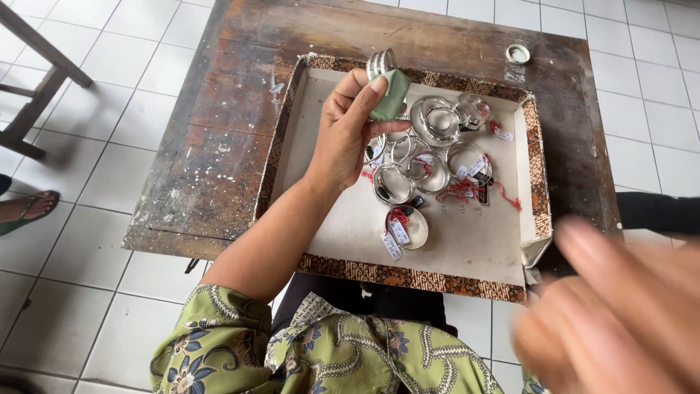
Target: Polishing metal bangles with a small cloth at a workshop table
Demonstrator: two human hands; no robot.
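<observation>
My left hand is raised over a shallow tray with a patterned brown rim. It holds a silver bangle together with a small green cloth between thumb and fingers. Below and right of it, several silver bangles lie in the tray, some with white tags and red strings. One tagged silver piece lies apart, nearer to me. My right hand is close to the camera at the lower right, blurred, fingers spread, holding nothing.
The tray rests on a worn dark wooden table standing on white floor tiles. A small round lid sits at the table's far right corner. A wooden stool leg and another person's sandalled foot are at the left.
</observation>
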